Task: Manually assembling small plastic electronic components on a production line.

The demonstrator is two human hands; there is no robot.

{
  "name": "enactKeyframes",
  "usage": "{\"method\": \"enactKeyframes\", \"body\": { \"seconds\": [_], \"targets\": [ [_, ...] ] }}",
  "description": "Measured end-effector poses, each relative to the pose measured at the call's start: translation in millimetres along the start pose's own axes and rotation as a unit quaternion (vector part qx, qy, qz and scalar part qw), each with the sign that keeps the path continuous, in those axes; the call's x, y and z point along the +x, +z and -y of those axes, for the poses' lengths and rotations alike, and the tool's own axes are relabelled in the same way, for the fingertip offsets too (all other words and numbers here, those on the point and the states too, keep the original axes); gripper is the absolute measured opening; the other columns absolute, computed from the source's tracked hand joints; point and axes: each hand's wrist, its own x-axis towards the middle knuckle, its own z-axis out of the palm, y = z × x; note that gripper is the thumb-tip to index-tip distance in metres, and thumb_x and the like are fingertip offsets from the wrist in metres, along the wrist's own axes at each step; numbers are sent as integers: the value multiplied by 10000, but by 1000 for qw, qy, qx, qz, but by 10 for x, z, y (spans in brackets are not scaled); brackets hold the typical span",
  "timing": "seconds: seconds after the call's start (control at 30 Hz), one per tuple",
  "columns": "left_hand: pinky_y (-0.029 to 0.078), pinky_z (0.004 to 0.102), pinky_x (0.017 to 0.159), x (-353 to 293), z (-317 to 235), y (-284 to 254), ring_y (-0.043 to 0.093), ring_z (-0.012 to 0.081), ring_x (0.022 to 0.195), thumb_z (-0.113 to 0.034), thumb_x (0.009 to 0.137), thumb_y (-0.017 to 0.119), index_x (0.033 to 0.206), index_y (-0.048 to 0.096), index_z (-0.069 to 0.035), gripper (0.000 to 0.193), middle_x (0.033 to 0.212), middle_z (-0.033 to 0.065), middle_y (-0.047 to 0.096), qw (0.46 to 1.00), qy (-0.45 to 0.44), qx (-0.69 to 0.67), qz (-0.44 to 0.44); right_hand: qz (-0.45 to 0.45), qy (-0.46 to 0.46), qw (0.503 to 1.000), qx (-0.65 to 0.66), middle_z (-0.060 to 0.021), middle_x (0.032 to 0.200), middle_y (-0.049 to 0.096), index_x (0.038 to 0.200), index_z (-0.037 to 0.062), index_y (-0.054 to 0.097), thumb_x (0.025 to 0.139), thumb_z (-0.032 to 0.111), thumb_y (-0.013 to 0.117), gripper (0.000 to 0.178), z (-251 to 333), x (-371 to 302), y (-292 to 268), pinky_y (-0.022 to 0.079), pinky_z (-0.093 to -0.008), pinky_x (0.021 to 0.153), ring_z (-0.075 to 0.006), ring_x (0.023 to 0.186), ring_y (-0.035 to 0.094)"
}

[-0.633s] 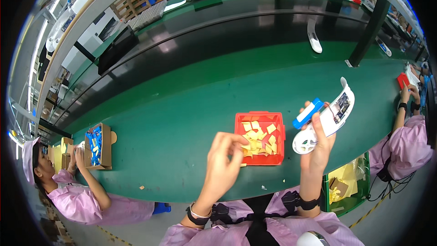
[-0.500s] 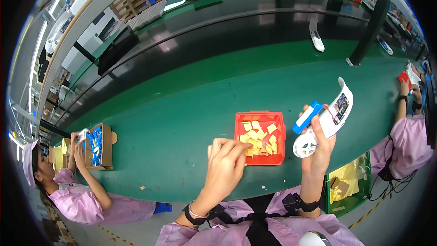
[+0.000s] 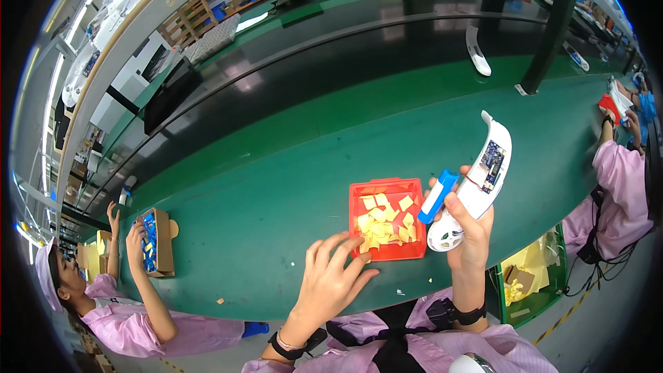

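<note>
My right hand (image 3: 471, 238) grips a white curved plastic housing (image 3: 475, 195), tilted up, with its inside showing. A green-blue circuit board (image 3: 492, 160) sits in the housing, and a round slotted part lies at its lower end. The same hand also holds a blue battery pack (image 3: 434, 202) with a white strip on it, wired to the board. My left hand (image 3: 330, 278) is at the near left corner of a red tray (image 3: 385, 182), fingers spread, with no piece visible in them. Small yellow square pieces (image 3: 378, 220) lie loose in the tray.
At left, a co-worker in pink reaches by a cardboard box (image 3: 165, 245) of blue packs. A green crate (image 3: 528, 312) with yellow scraps stands below the table edge at right. Another white housing (image 3: 478, 61) lies on the far side near a dark post (image 3: 549, 41). Another co-worker works at right.
My left hand has drawn back from the yellow pieces to the tray's near edge, its fingers spreading. The housing is more upright. The co-worker at left has raised a hand off the white part.
</note>
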Motion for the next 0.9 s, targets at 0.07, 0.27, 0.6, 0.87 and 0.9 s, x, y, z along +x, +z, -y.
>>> {"method": "enactKeyframes", "body": {
  "seconds": [0.07,0.27,0.6,0.87,0.9],
  "targets": [
    [398,426,899,-47,75,86,507,270,1114,-150,738,750,890,654,-88,190,1082,41,601,1000,11,18,-3,4,1,1000,0,-256,1048,605,1266,37,415,824,19,653,502,-14,-7,-1,526,-286,659,-178,702,618],
    [402,454,924,-88,141,137,475,302,1186,-124,733,749,841,637,-87,160,1182,47,583,999,28,29,16,-3,25,999,42,-135,912,641,1229,-4,455,788,-43,695,503,-44,-28,82,535,-285,611,-171,696,644],
    [436,381,900,-73,78,99,528,282,1114,-76,694,771,835,709,-112,159,1077,25,657,998,29,-14,-57,1,36,999,38,-132,905,644,1219,-16,460,779,-34,712,507,0,-31,58,546,-288,626,-170,708,646],
    [464,343,804,356,-69,8,596,245,869,-87,806,684,1004,697,-19,210,929,96,676,982,-62,-31,-177,33,88,995,44,-119,963,648,1181,-25,498,766,-61,716,471,-90,-158,217,569,-289,656,-175,784,668],
    [464,343,804,360,-93,17,596,245,869,-87,806,684,1004,697,-19,210,929,96,676,981,-62,-32,-181,36,85,995,41,-119,963,648,1181,-25,498,766,-61,716,471,-101,-170,228,569,-289,656,-175,784,668]
  ]
}}
